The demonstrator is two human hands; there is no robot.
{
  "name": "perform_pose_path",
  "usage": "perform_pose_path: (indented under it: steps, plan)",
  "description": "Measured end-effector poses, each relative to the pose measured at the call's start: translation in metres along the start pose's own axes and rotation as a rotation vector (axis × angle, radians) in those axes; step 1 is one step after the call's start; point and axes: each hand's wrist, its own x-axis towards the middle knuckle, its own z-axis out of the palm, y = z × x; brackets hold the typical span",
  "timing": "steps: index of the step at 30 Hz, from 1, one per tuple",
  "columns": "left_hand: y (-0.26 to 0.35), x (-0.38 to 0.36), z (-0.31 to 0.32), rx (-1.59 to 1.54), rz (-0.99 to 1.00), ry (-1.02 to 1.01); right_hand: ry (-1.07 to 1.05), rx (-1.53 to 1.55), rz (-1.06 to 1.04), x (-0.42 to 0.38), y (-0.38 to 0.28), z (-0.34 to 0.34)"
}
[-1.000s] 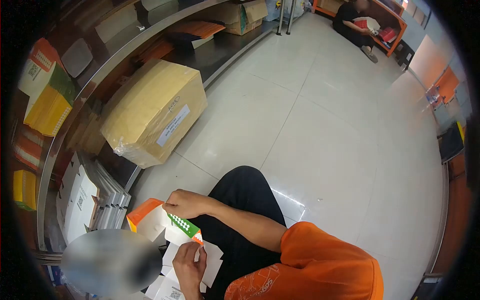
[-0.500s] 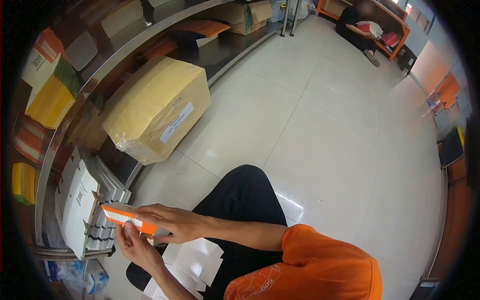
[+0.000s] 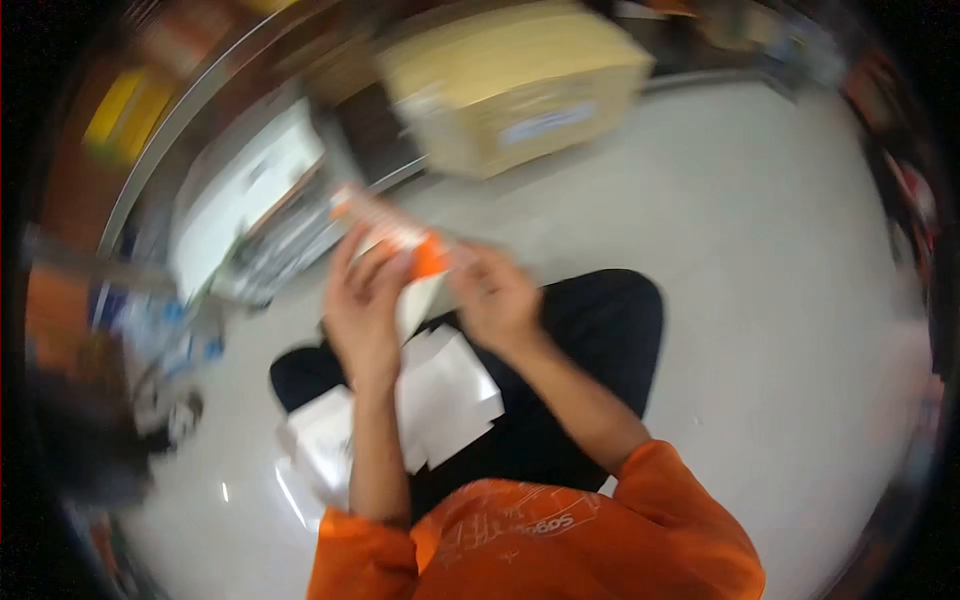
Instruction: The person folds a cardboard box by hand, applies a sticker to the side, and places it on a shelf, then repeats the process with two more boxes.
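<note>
In the head view, badly smeared by motion, the left hand [image 3: 362, 305] and the right hand [image 3: 497, 297] are raised together over the lap, both closed with curled fingers on 1 small orange-and-white carton [image 3: 412, 255], which sits between them, its long orange edge running up to the left. How tightly each hand grips cannot be told through the blur. Under the forearms, flat white carton blanks [image 3: 440, 395] lie spread across the black trousers [image 3: 590, 340]. Beyond the hands a large brown parcel [image 3: 515, 85] sits at the foot of the shelving [image 3: 175, 120], with upright white cartons [image 3: 240, 195] stacked just left of it.
</note>
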Motion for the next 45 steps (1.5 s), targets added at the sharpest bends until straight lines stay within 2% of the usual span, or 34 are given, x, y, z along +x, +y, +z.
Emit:
perform_pose_path:
  steps: [1,2,3,5,6,9,11,14,18,21,23,25,27,31,33,34,36,37,39,45]
  plan:
    - [-0.001,-0.001,0.002,-0.016,0.001,-0.006,0.002,0.174,0.039,0.000,0.010,0.002]
    - [-0.004,-0.001,0.003,-0.085,0.055,-0.050,0.066,0.480,-0.052,0.005,0.004,0.008]
    - [-0.006,-0.001,0.007,-0.165,0.110,-0.113,0.067,0.510,-0.152,0.008,-0.001,0.007]
    - [-0.007,-0.005,0.012,-0.153,0.132,-0.092,0.029,0.578,-0.176,0.011,-0.002,0.006]
    - [-0.011,-0.005,0.009,-0.062,0.138,-0.088,0.014,0.524,-0.200,0.012,-0.002,0.004]
    - [-0.017,-0.006,0.011,-0.040,0.140,-0.074,0.008,0.453,-0.224,0.017,0.003,0.005]
    - [-0.017,-0.007,0.012,-0.024,0.126,-0.074,-0.024,0.180,-0.356,0.022,0.003,0.000]
    - [-0.022,-0.007,0.011,-0.033,0.133,-0.084,-0.004,0.034,-0.459,0.026,0.001,-0.004]
    - [-0.022,-0.007,0.011,-0.071,0.134,-0.066,-0.011,-0.009,-0.469,0.027,-0.002,-0.008]
    - [-0.026,-0.008,0.011,-0.089,0.138,-0.043,-0.053,0.027,-0.369,0.023,0.001,-0.008]
    - [-0.029,-0.008,0.012,-0.103,0.132,-0.031,0.014,0.390,-0.090,0.019,-0.001,-0.004]
    - [-0.031,-0.009,0.014,-0.118,0.129,-0.013,0.040,0.447,-0.032,0.014,-0.007,-0.002]
    - [-0.032,-0.009,0.014,-0.128,0.075,0.003,0.035,0.458,0.183,0.013,-0.011,-0.003]
    - [-0.033,-0.007,0.014,-0.135,0.094,0.055,0.026,0.588,0.258,0.017,-0.014,-0.002]
    - [-0.033,-0.008,0.014,-0.142,0.124,0.053,-0.030,0.578,0.069,0.016,-0.010,0.003]
    - [-0.032,-0.010,0.014,-0.140,0.121,0.059,-0.035,0.579,0.074,0.016,-0.005,0.005]
    - [-0.029,-0.011,0.015,-0.147,0.116,0.050,-0.055,0.423,-0.113,0.017,0.002,0.007]
    - [-0.029,-0.012,0.015,-0.148,0.114,0.052,-0.056,0.422,-0.111,0.017,0.004,0.005]
    - [-0.029,-0.013,0.014,-0.155,0.098,-0.002,-0.056,0.224,-0.207,0.018,0.004,0.002]
    - [-0.035,-0.011,0.001,-0.040,0.103,-0.062,-0.040,0.159,-0.304,0.022,0.006,0.001]
